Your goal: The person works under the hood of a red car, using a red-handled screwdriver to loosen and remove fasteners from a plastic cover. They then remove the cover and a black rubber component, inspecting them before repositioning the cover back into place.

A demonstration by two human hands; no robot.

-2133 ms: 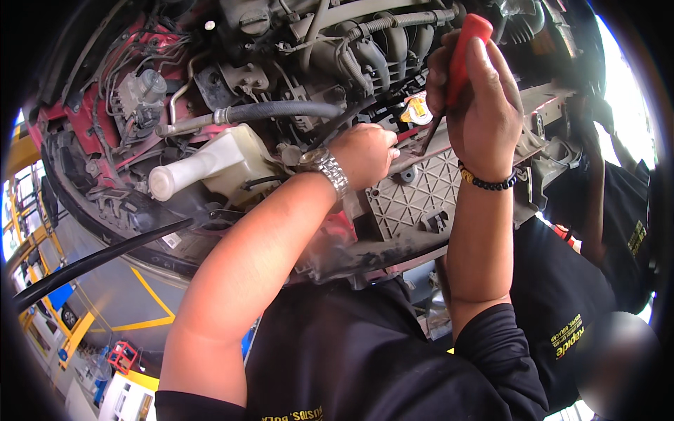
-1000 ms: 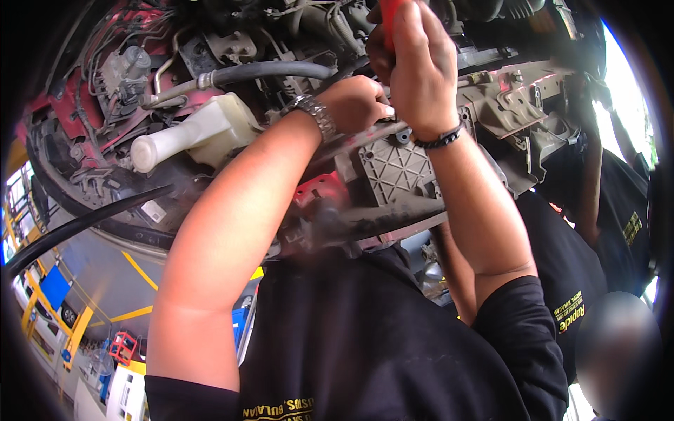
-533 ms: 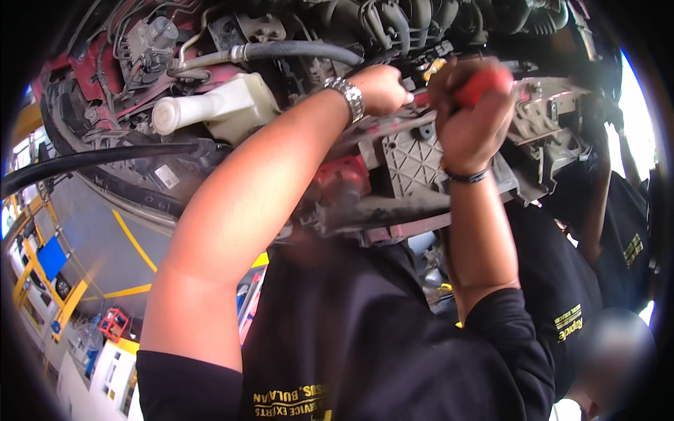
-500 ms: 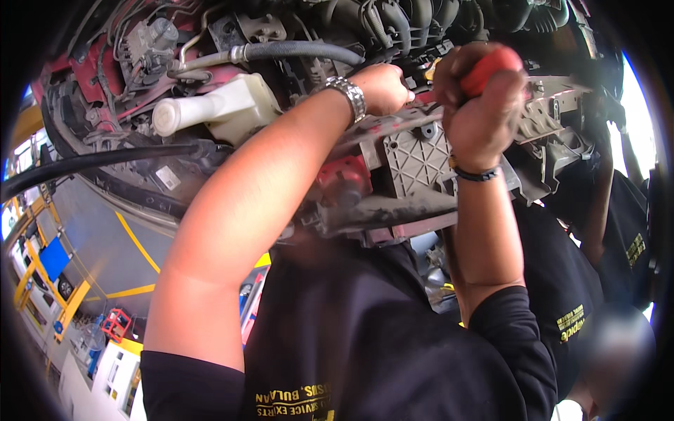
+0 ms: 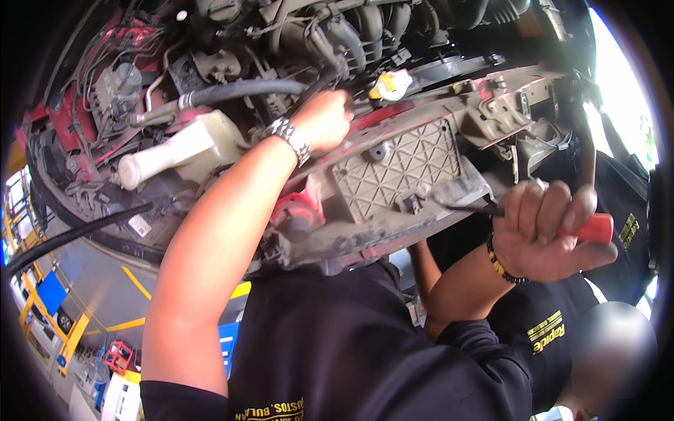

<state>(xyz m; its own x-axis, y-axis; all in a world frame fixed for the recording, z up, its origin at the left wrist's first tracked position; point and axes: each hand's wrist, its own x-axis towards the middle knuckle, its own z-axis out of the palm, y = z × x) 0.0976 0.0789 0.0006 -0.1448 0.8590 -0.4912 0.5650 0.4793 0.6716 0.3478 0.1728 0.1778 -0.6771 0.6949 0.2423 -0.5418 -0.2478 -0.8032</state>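
Note:
My right hand [image 5: 537, 231] is wrapped round a screwdriver with a red handle [image 5: 595, 228]. The screwdriver's dark shaft [image 5: 472, 208] points left, its end close to the front panel's lower edge. Over the car's front crossmember, my left hand [image 5: 323, 121] is curled beside a dark hose, its fingertips hidden; whether it grips anything does not show. A ribbed grey plastic panel [image 5: 400, 172] lies between my hands. Behind it sits a yellow-and-white cap [image 5: 391, 85].
A pale plastic reservoir [image 5: 210, 144] with a long neck stands left of my forearm. A thick grey hose [image 5: 246, 91] crosses behind it, near the engine's intake pipes [image 5: 351, 42]. Another person in a black shirt [image 5: 544, 309] is close at my right.
My right hand has come down and to the right with the screwdriver, and its shaft now shows. The view has shifted; the yellow-and-white cap is now uncovered. My left hand stays curled by the crossmember.

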